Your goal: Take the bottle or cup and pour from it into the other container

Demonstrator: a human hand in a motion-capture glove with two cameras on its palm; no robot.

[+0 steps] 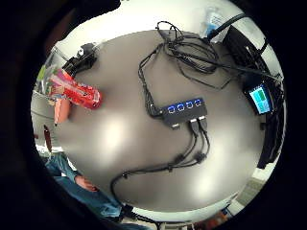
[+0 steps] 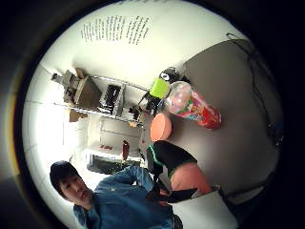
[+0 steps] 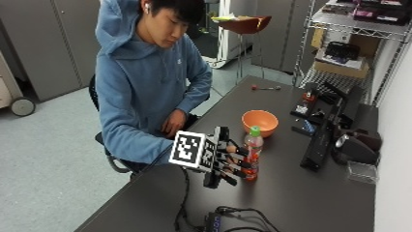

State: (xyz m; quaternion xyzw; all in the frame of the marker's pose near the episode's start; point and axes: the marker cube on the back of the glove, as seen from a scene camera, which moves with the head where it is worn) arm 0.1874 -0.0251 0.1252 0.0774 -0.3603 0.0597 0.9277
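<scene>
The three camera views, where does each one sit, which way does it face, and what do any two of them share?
Outside view: across the dark table, facing the seated person; shows their blue hoodie and gloved right hand by the red plastic bottle with a green cap and orange bowl.
Little finger side palm view: on the palm, looking over the table at the bottle and a black USB hub; a blue sleeve shows.
Thumb side palm view: on the palm, facing the person, bottle and bowl.
All three share the bottle.
</scene>
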